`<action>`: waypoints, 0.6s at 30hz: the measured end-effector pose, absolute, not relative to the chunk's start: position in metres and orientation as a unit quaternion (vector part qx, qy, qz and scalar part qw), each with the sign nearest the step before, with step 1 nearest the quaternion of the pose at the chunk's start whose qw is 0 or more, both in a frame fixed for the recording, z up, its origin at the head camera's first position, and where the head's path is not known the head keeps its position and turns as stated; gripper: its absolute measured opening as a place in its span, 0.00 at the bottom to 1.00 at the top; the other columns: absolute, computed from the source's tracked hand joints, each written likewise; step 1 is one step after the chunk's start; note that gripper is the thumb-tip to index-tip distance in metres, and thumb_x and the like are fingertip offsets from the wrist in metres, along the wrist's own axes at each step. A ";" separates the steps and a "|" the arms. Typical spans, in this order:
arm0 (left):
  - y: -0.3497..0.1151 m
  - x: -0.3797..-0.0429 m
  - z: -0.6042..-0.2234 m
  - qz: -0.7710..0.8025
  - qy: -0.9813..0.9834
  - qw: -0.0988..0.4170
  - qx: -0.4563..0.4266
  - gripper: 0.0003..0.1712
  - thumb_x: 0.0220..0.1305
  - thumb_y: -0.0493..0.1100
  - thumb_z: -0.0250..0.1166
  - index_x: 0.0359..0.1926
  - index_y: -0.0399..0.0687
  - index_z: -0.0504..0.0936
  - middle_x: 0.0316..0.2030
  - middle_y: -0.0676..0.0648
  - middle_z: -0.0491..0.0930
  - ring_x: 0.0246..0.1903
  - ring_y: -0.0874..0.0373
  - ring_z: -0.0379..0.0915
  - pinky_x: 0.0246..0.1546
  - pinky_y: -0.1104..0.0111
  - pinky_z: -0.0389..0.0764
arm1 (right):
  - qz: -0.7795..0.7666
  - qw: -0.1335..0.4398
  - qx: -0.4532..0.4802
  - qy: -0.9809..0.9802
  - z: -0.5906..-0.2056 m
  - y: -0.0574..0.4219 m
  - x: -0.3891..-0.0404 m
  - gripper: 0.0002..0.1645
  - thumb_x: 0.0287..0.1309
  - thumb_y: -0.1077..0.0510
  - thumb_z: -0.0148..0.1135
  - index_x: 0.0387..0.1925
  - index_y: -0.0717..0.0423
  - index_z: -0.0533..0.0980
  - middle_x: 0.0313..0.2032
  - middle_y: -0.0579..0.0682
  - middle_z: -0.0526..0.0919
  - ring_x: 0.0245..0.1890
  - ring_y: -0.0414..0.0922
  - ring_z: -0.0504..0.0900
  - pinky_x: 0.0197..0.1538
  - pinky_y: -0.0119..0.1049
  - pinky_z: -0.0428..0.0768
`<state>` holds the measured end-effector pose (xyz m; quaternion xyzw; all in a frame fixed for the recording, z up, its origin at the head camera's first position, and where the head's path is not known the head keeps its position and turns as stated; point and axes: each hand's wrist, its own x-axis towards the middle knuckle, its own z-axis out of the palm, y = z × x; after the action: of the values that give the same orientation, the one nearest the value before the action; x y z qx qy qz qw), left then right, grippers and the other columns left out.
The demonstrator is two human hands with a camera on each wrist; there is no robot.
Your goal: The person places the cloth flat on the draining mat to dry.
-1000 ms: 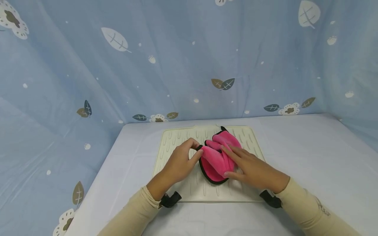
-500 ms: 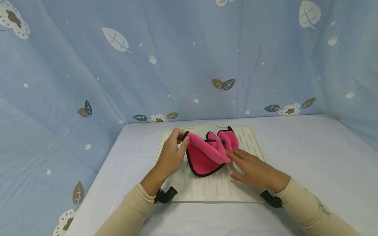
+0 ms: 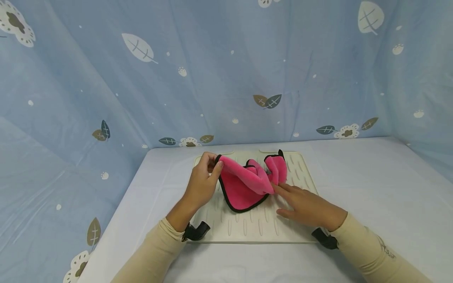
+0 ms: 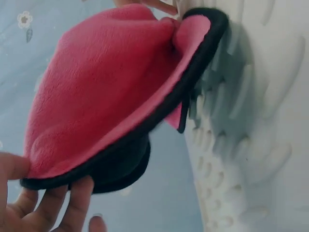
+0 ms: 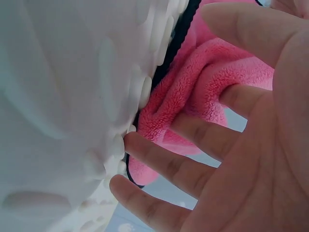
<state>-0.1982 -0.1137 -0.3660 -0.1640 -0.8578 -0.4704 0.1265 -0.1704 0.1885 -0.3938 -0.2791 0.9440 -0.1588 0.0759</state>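
A crumpled pink plush cloth (image 3: 244,184) with black edging lies over the ribbed cream mat (image 3: 247,232). At its far left corner my left hand (image 3: 201,181) pinches the black edge between thumb and fingers, holding that corner raised, as the left wrist view shows with the cloth (image 4: 106,87) hanging from the grip. My right hand (image 3: 306,206) has its fingers spread and nearly straight at the cloth's right side. In the right wrist view, fingertips (image 5: 186,125) touch the cloth's folds (image 5: 193,87), while the lower fingers reach to the mat's raised ribs.
The mat lies on a white-covered table (image 3: 371,188). Behind and to the left hangs a blue curtain (image 3: 212,70) with leaf and flower prints. Black wrist mounts (image 3: 196,231) sit below both sleeves.
My left hand has moved left and away from me, drawing the cloth's corner out and partly spreading it. My right hand has barely moved; its hold over the folds has become a light touch.
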 end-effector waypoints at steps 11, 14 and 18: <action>-0.118 -0.206 -0.377 -0.378 -0.917 -0.005 -0.127 0.11 0.73 0.51 0.58 0.47 0.51 0.75 0.29 0.51 0.77 0.27 0.59 0.69 0.29 0.67 0.70 | -0.162 0.065 -0.295 0.939 -0.396 0.190 -0.169 0.45 0.62 0.48 0.67 0.76 0.44 0.58 0.69 0.64 0.68 0.67 0.65 0.70 0.61 0.63 0.74; -0.117 -0.207 -0.381 -0.328 -0.935 -0.035 -0.126 0.15 0.73 0.57 0.56 0.46 0.52 0.77 0.26 0.52 0.75 0.26 0.59 0.68 0.27 0.67 0.69 | -0.159 0.064 -0.296 0.940 -0.397 0.190 -0.170 0.45 0.62 0.48 0.67 0.76 0.43 0.58 0.69 0.64 0.67 0.67 0.66 0.70 0.61 0.64 0.73; -0.117 -0.208 -0.385 -0.290 -0.947 -0.051 -0.127 0.17 0.71 0.58 0.58 0.47 0.51 0.78 0.26 0.51 0.76 0.28 0.58 0.71 0.27 0.66 0.71 | -0.155 0.064 -0.294 0.941 -0.398 0.189 -0.171 0.45 0.62 0.47 0.67 0.76 0.43 0.58 0.69 0.64 0.68 0.67 0.65 0.70 0.61 0.64 0.73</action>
<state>-0.2079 -0.1170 -0.3854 -0.1271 -0.9472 -0.2900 -0.0512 -0.1709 0.1891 -0.3976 -0.2936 0.9411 -0.1549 0.0641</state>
